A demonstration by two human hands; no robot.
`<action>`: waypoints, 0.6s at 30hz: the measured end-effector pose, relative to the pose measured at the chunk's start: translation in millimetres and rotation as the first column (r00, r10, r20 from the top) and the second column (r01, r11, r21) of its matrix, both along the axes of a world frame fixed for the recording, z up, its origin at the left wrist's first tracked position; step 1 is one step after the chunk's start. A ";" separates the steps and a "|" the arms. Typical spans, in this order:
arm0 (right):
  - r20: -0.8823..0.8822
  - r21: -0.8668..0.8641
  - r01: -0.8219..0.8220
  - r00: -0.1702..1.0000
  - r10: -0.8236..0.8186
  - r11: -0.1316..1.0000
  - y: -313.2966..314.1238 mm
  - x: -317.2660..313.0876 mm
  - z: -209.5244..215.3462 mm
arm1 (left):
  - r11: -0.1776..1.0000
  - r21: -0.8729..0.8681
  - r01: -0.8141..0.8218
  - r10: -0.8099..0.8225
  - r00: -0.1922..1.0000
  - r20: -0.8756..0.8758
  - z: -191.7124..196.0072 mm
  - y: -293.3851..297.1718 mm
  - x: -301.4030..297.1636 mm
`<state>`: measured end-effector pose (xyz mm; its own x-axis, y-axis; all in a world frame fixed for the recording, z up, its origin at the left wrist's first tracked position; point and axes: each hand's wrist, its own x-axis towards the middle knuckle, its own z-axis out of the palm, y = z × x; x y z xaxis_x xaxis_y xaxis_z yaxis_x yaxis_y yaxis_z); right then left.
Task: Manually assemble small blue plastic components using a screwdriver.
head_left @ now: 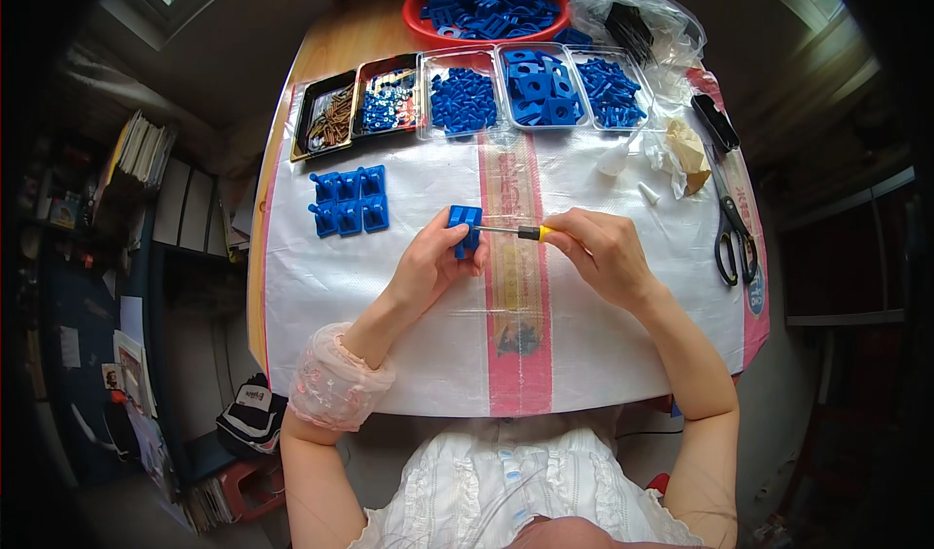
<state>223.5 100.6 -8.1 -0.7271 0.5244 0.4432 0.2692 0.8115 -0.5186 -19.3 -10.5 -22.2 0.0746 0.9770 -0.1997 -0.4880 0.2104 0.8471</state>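
Note:
Over the middle of the table, my left hand is closed around a small blue plastic part. A screwdriver with a yellow and black handle lies level in the closed fingers of my right hand. Its metal shaft points left and its tip meets the side of the blue part; the exact contact is too small to make out. To the left of my left hand, several assembled blue pieces stand side by side in two rows on the sheet.
Along the back stand a tray of brass-coloured screws, a tray of small metal and blue bits, and clear boxes of blue parts. Behind them sits a red basin. At right lie black scissors, a white nozzle and crumpled paper.

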 end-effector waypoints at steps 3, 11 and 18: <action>-0.079 -0.096 -0.039 0.996 0.032 0.995 -2.7 -2.9 -1.2 | 1.000 -0.003 -0.006 0.006 1.000 0.009 -0.6 -0.1 -1.3; -0.072 0.002 -0.036 0.997 0.037 0.999 -1.4 -1.0 1.9 | 1.000 -0.011 -0.009 0.009 1.000 0.018 -1.7 0.1 -1.9; -0.071 0.102 -0.001 0.997 0.008 0.995 -0.4 -1.9 6.2 | 1.000 -0.017 -0.009 0.009 1.000 0.013 -1.4 0.3 -1.8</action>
<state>221.6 100.3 -2.0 -0.6941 0.4704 0.5449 0.2307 0.8624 -0.4506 -21.0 -10.3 -23.6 0.0685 0.9742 -0.2152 -0.5013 0.2201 0.8368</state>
